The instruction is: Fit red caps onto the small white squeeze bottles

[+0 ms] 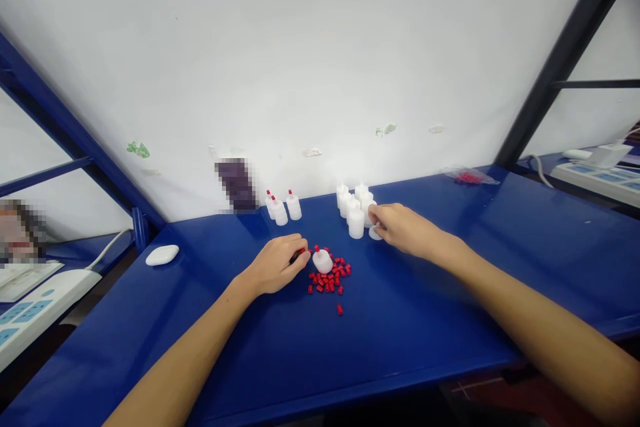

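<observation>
Stretched in from the lower left with the bare left forearm (pixel 195 347), slanting up through a nearly straight left wrist (pixel 243 290). Curled at the fingers (pixel 293 242) of the left hand (pixel 271 265), back uppermost, with the thumb (pixel 297 267) angled toward them. Extended from the lower right along the bare right forearm (pixel 530 307), through the right wrist (pixel 436 243) to the right hand (pixel 407 230), slightly farther forward, bent at the fingers, pointing leftward. Hard to judge how tightly closed in either grip.

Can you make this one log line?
left hand: beside red caps | right hand: at white bottles | red-capped bottles: near wall
</observation>
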Motion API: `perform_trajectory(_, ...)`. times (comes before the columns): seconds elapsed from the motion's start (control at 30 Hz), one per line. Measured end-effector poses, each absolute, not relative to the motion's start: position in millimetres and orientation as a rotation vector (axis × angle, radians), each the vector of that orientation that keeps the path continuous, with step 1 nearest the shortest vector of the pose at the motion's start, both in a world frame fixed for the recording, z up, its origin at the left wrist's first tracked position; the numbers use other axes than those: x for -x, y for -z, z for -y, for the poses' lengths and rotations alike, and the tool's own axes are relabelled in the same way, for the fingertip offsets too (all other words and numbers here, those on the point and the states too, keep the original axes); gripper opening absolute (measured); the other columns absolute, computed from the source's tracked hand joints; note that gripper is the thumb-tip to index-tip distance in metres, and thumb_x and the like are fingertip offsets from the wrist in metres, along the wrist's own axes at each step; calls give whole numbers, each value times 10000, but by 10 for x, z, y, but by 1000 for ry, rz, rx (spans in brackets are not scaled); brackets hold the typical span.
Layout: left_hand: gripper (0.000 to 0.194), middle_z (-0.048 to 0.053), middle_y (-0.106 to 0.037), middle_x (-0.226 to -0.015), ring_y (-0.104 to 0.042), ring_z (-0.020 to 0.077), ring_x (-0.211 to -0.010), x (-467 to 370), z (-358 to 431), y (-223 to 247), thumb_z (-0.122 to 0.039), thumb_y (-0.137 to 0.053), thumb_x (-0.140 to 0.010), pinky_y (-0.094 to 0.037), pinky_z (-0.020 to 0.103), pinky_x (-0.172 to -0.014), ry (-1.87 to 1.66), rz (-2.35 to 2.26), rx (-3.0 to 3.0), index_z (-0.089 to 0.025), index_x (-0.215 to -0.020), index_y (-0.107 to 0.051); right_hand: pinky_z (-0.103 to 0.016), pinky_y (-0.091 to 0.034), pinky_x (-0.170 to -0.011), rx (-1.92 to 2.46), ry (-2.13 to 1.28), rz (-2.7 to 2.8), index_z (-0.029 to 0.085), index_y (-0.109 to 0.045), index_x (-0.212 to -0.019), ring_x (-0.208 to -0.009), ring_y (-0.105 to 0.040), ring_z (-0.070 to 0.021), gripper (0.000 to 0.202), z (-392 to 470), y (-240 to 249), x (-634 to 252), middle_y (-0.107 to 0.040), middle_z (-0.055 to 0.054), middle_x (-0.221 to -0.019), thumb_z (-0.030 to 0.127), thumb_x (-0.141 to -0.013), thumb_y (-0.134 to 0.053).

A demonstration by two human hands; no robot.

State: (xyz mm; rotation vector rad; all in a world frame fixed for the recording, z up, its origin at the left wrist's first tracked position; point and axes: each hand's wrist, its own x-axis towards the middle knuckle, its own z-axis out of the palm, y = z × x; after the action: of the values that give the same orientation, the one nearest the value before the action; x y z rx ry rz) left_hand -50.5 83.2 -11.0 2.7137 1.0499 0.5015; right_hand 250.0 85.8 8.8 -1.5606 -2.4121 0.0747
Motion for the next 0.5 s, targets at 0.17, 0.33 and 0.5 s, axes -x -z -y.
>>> perform_trajectory(0.17, 301, -30, -488, -686, -424, 128, -614, 450, -810, 139, -376, -373, -993, -326, 268, -610, -673, -1027, -2466, -179, -824, -524, -266, -227, -503, 1546, 8, 2317, 213, -375, -699, -531, -447, -128, 229, -871, -101, -2466, -543, 2, -651, 87, -835, -510)
perform_trajectory(0.33, 351, -38, -462, -660, -401, 115, -606, 421, -805, 171, -406, -351, -1003, -308, 262, -607, -743, -989, -2338, -168, -857, -564, -272, -215, -497, 1523, 28, 2292, 214, -370, -684, -518, -425, -125, 238, -866, -90, -2447, -534, 2, -642, 109, -853, -501)
perform_trajectory(0.5, 272, -51, -410, -653, -337, 108, -574, 374, -776, 172, -432, -482, -950, -281, 251, -562, -767, -991, -2334, -177, -961, -576, -262, -262, -524, 1487, 72, 2298, 203, -411, -694, -568, -451, -126, 206, -903, -20, -2431, -546, -21, -726, 115, -859, -498)
